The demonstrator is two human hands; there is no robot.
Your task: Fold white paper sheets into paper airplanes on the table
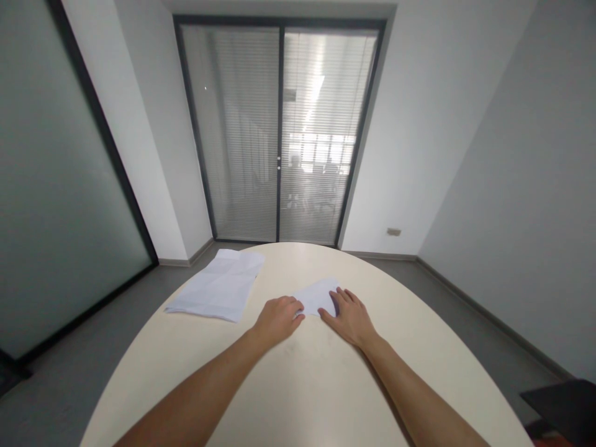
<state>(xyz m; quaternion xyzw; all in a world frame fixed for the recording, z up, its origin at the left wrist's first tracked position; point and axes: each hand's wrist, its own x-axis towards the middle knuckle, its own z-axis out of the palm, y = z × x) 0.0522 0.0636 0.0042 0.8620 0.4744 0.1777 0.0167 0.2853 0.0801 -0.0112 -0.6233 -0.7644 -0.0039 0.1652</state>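
Note:
A small folded white paper (318,294) lies on the round cream table (298,385) just beyond both hands. My left hand (278,318) rests at the paper's left corner with its fingers curled and pressed down on the edge. My right hand (350,315) lies flat with its fingers stretched out on the paper's right side, thumb along the near edge.
A larger creased white sheet (218,285) lies flat at the table's far left. Beyond the table stand glass doors with blinds (279,136). A frosted glass wall (56,186) runs along the left. A dark object (565,403) shows at the lower right.

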